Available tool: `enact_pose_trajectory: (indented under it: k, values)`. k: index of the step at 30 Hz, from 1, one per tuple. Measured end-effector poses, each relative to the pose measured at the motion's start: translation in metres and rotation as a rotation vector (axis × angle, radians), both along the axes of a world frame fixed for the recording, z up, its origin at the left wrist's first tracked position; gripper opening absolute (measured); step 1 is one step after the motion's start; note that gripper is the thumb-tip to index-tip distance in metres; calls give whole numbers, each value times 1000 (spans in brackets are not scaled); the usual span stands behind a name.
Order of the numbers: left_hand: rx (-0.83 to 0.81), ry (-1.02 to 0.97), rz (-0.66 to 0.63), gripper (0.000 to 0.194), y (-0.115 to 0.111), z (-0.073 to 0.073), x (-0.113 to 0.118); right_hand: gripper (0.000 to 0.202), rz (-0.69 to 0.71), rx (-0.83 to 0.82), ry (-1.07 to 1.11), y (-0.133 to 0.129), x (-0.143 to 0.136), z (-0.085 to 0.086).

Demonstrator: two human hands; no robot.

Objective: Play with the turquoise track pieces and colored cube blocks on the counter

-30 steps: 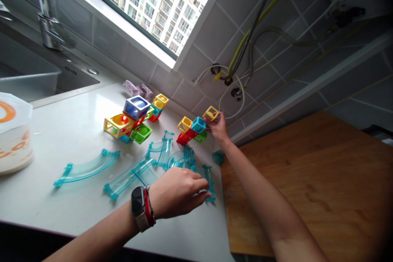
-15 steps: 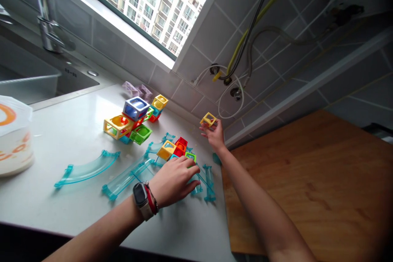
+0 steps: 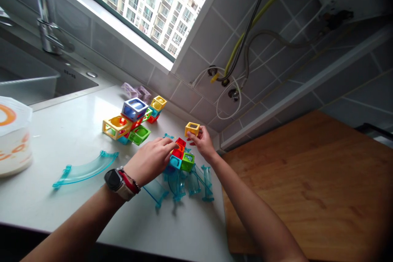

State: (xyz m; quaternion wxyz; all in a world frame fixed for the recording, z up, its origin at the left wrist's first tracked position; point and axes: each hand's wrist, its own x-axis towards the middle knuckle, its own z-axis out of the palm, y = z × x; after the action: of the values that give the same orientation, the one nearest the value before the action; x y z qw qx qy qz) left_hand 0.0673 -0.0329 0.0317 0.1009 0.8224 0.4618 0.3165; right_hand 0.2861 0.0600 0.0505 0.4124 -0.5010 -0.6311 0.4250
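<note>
My right hand (image 3: 202, 143) pinches a yellow cube-shaped toy block (image 3: 192, 129) between thumb and fingers, held up just behind a cluster of joined blocks. That cluster shows red blocks (image 3: 180, 143), a light-blue block (image 3: 175, 162) and a green block (image 3: 188, 161). From the left, my left hand (image 3: 152, 157) grips the cluster, its fingertips at the red blocks; its palm and fingers hide the cluster's left side. Clear teal track pieces (image 3: 177, 184) lie under and around the blocks, several partly covered by my left hand and forearm.
A larger block structure (image 3: 135, 108) stands farther back left, near purple pieces (image 3: 135, 91). One curved teal track (image 3: 87, 170) lies apart on the white counter (image 3: 73, 208). A white tub (image 3: 14, 137) stands left, by the sink (image 3: 27, 69). A wooden board (image 3: 301, 188) lies at right.
My right hand has brought the yellow block left and down, closer to the cluster. My left hand has shifted left and up, from over the green block to the cluster's left side, uncovering the green block.
</note>
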Motion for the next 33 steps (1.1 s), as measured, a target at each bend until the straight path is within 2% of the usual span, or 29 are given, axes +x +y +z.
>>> enact_pose_trajectory:
  k: [5,11,17,19,23,28,31,33]
  values:
    - [-26,34,15,30,11,-17,-3,49,11,0,48,-18,-19,1]
    - [-28,-11,31,18,18,-29,-1,49,73,-79,116,-37,-29,-1]
    - [-41,-77,22,35,19,-41,5,49,129,-59,95,-41,-31,-14]
    - [-49,-90,22,35,20,-43,5,48,139,-39,84,-41,-30,-18]
    - [-40,-95,12,27,22,-41,2,47,135,-27,57,-41,-28,-22]
    - [73,-158,54,10,22,-32,-1,46,133,-70,102,-42,-29,-21]
    - [108,-249,93,3,18,-23,-3,45,97,-49,154,-42,-30,-17]
    - [124,-354,103,7,16,-17,-4,43,56,-19,185,-42,-29,-12]
